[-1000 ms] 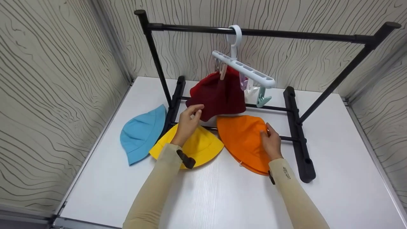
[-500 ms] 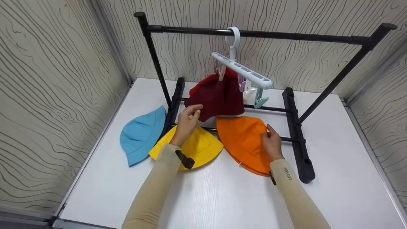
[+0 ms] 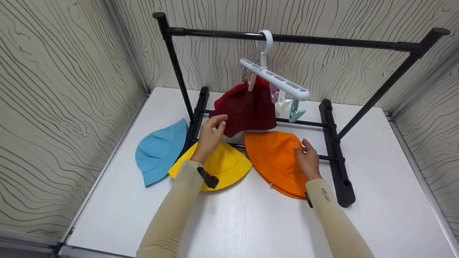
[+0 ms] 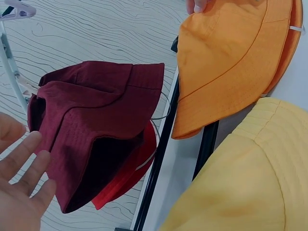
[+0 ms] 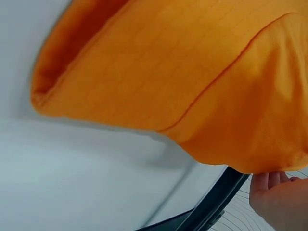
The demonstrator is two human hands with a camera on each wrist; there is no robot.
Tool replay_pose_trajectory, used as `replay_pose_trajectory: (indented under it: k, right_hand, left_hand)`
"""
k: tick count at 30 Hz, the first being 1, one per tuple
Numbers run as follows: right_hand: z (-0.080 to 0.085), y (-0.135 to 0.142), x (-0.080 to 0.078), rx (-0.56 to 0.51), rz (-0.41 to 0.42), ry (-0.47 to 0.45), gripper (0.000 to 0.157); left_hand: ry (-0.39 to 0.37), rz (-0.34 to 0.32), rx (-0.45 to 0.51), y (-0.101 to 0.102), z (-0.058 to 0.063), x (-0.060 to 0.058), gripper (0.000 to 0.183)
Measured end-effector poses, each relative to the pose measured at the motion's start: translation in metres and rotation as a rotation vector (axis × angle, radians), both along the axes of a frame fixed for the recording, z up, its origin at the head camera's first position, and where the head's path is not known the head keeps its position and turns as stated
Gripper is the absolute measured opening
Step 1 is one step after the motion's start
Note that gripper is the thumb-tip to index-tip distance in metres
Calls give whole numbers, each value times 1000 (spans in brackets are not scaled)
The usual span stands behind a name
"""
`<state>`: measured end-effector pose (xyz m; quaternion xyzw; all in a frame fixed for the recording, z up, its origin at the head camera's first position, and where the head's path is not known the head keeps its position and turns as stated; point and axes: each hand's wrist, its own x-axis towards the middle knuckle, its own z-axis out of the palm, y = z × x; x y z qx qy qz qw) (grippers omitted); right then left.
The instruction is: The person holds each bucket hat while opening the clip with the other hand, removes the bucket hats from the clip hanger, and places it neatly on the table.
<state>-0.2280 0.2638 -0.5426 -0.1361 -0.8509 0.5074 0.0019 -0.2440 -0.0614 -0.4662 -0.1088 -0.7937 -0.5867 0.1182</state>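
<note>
My right hand (image 3: pixel 307 161) grips the crown edge of an orange bucket hat (image 3: pixel 274 161), which leans to the left of the hand. In the right wrist view the fingers (image 5: pixel 274 180) go in behind the crown, their tips hidden. My left hand (image 3: pixel 209 138), fingers relaxed and spread, is beside the lower left brim of a maroon bucket hat (image 4: pixel 96 101) and holds nothing. That hat hangs from the clips of a white clip hanger (image 3: pixel 276 79), in front of a red hat (image 3: pixel 229 94). Below my left wrist lies a yellow bucket hat (image 3: pixel 226 165).
A black rack (image 3: pixel 344 40) carries the hanger on its top bar, its feet on the white table (image 3: pixel 229 229). A light blue bucket hat (image 3: pixel 161 150) lies at the left. From the hanger's near end hangs a mint clip (image 3: pixel 296 113). Patterned walls (image 3: pixel 64 107) enclose the table.
Both hands stay nearly where they were. The left hand has shifted very slightly up and left; the right still holds the orange hat.
</note>
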Motion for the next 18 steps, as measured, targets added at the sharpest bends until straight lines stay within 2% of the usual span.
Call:
replay_pose_trajectory:
  k: [5,18]
  right_hand:
    - [3,-1,-3,21,-2,26,57]
    - [17,-5,-12,69,26,119,59]
  left_hand:
    - [-3,7,-17,-1,3,-2,28]
    - [79,17,-10,-2,11,-10,27]
